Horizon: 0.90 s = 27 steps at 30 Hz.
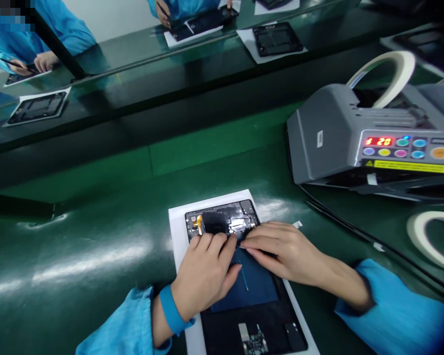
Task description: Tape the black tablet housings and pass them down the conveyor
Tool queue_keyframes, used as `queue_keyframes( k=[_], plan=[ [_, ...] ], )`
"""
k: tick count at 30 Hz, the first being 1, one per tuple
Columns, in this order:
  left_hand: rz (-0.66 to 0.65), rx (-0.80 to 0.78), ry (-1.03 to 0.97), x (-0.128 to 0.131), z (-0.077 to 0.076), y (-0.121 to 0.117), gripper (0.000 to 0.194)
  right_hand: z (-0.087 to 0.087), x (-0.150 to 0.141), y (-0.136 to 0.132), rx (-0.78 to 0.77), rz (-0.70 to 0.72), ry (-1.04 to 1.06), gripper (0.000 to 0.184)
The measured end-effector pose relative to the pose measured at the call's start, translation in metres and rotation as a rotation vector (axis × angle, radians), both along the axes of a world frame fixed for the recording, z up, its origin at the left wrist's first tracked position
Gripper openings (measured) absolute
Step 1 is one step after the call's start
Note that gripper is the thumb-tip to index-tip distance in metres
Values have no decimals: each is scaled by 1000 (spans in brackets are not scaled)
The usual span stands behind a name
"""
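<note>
An opened tablet (244,296) lies on a white sheet (177,224), its blue-black battery, orange flex cable and a small circuit board exposed. My left hand (207,273), with a blue band at the wrist, rests on the tablet's upper half. Its fingers are bent down onto the tablet, and the thumb stands apart over the battery. From the right, my right hand (281,249) reaches over the tablet edge, thumb and fingers pinched close to the left index finger. A tiny whitish bit shows at that pinch, too small to name.
A grey tape dispenser (329,133) with a lit display stands at the right, carrying a tape roll (399,79). Black cables (336,224) run past another tape roll (418,231). Beyond a raised ledge, co-workers in blue sleeves (70,29) handle tablets; another tablet (277,38) lies there.
</note>
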<state>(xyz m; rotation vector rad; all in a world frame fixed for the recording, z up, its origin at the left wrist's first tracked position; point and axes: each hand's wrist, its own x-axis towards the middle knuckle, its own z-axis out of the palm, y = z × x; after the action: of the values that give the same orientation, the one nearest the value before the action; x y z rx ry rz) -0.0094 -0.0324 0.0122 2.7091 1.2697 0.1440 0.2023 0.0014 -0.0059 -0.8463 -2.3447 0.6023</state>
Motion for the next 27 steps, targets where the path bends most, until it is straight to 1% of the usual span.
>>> queue_keyframes(
  k=[7,17,19,24,27],
  plan=[
    [-39,30,-24,-1,-1,1,44,0,1,1,-22,-1,-4,15],
    [-32,4,-7,0,-2,0,46,-1,4,0,-17,-9,-11,18],
    [-32,4,-6,0,-2,0,46,1,3,1,5,-16,-26,18],
    [-37,-10,0,1,-2,1,41,12,-7,10,117,-65,-71,18],
    [-36,0,-5,1,-3,2,41,13,-12,15,202,-85,-94,18]
  ],
)
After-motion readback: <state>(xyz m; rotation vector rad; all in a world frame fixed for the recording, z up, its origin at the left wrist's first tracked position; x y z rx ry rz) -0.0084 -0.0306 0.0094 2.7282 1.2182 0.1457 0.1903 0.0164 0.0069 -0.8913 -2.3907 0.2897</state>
